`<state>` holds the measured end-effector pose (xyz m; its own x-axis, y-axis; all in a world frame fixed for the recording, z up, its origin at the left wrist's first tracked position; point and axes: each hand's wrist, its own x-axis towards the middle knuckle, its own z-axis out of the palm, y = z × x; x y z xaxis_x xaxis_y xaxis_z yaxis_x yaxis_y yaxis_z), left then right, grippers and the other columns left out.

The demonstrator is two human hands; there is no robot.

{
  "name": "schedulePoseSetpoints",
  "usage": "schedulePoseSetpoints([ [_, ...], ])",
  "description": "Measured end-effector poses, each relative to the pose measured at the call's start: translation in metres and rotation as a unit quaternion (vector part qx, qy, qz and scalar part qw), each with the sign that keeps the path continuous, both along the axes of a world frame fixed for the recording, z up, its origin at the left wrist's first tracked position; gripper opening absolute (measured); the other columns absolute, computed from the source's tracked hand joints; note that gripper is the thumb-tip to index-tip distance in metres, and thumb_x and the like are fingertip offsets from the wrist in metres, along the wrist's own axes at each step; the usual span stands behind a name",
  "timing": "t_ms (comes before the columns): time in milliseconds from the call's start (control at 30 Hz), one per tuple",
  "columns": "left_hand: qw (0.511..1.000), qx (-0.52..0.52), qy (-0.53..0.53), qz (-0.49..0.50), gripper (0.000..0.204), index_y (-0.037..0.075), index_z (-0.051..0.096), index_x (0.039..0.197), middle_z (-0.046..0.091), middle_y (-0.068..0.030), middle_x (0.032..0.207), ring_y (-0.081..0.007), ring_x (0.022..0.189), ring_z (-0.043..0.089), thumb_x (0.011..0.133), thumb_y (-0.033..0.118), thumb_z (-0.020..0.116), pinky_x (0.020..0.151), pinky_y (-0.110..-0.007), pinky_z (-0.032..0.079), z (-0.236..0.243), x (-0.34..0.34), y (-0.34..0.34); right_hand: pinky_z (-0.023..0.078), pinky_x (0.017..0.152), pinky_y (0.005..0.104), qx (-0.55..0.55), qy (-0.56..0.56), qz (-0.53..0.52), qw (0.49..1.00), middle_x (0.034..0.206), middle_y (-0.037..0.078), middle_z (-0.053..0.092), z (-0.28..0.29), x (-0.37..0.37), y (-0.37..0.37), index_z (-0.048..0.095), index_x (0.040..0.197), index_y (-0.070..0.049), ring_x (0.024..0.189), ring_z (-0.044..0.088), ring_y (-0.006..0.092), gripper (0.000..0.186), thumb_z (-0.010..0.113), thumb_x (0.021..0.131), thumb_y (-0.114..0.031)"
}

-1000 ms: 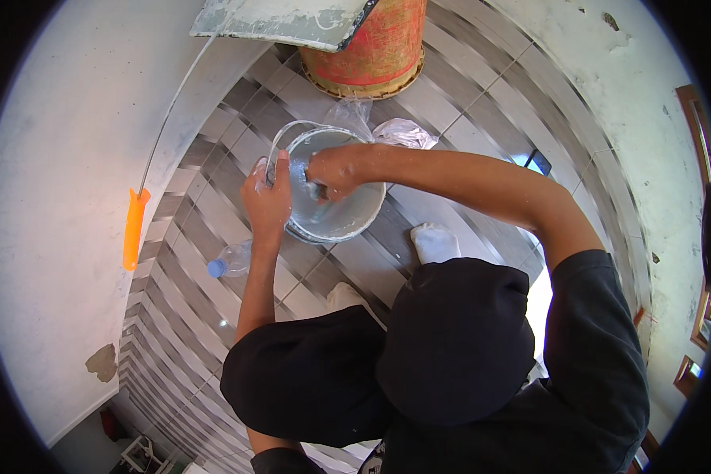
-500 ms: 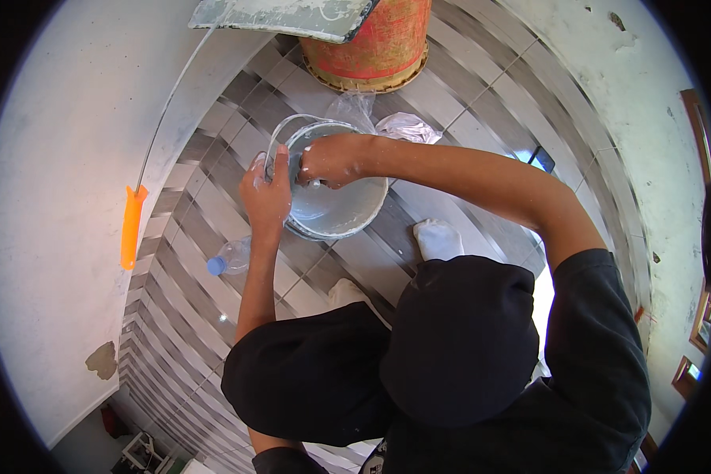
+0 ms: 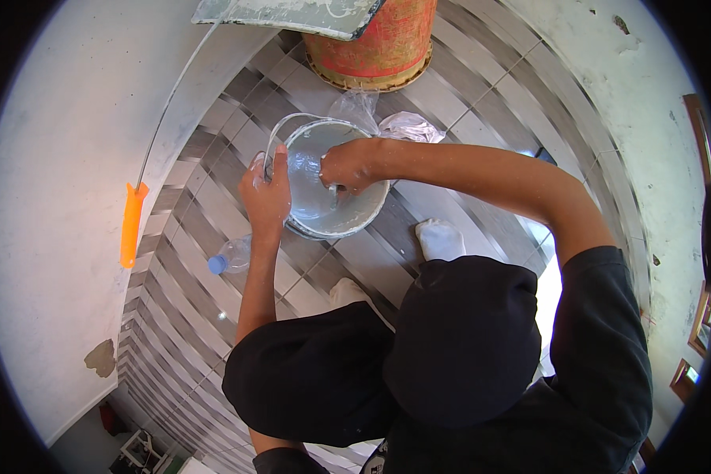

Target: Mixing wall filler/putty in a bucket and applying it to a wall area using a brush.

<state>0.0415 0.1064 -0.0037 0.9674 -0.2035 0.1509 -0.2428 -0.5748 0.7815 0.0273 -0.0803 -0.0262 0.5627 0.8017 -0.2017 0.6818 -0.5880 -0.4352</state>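
A pale grey bucket (image 3: 366,212) stands on the tiled floor between my knees and the far drum, whitish liquid (image 3: 308,193) wetting its inside. My left hand (image 3: 267,199) is closed on the bucket's left rim, thumb up, close to where the wire handle (image 3: 291,118) joins. White smears mark its fingers. Down inside the bucket, on the right side, my right hand (image 3: 352,164) has its fingers curled. Something whitish shows below them, but what they hold is mostly hidden.
Beyond the bucket lie clear plastic (image 3: 357,109) and a pinkish-white bag (image 3: 410,127). A worn red drum (image 3: 371,51) stands behind, near a paint tray (image 3: 292,17) and an orange-handled roller (image 3: 133,225). A clear bottle (image 3: 235,254) lies by my left forearm.
My right hand has moved right across the bucket's inside, away from my left hand, uncovering more of the whitish liquid. My left hand keeps its place on the rim.
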Motion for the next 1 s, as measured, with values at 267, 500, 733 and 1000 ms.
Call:
schedulePoseSetpoints([
  [267,0.999,0.028,-0.034,0.012,0.055,-0.011,0.058,0.082,0.058,-0.0248,0.074,-0.0292,0.066,0.054,0.093,0.043,0.059,0.067,-0.041,0.045,-0.005,0.005,0.002,0.053,0.078,0.0453,-0.013,0.001,0.008,1.000,0.090,0.021,0.069,0.015,0.003,-0.001,0.070,0.092,0.000,0.087,0.067,0.0383,0.024,0.073,0.075,-0.017],
  [500,0.998,0.051,0.045,0.007,0.059,-0.015,0.060,0.090,0.061,-0.0296,0.079,-0.0354,0.074,0.062,0.092,0.044,0.059,0.073,-0.042,0.048,0.005,0.002,-0.002,0.052,0.079,0.0459,0.026,-0.023,0.038,0.999,0.087,0.021,0.068,-0.012,0.002,0.004,0.069,0.092,0.000,0.086,0.066,0.0397,0.024,0.072,0.075,-0.016],
  [733,1.000,0.023,0.020,0.003,0.062,-0.015,0.060,0.089,0.062,-0.0294,0.080,-0.0353,0.074,0.062,0.090,0.047,0.060,0.073,-0.042,0.048,-0.001,0.003,-0.001,0.052,0.074,0.0469,0.034,-0.047,0.011,0.998,0.084,0.020,0.068,0.010,0.009,0.006,0.069,0.092,-0.002,0.084,0.067,0.0386,0.020,0.069,0.074,-0.011],
  [1000,1.000,0.025,0.007,0.008,0.056,-0.013,0.060,0.088,0.061,-0.0248,0.076,-0.0287,0.071,0.058,0.092,0.043,0.061,0.071,-0.040,0.047,-0.006,0.005,0.001,0.054,0.072,0.0458,0.031,-0.095,-0.027,0.995,0.082,0.021,0.069,-0.003,0.016,0.008,0.071,0.088,0.000,0.080,0.068,0.0383,0.016,0.069,0.075,-0.009],
])
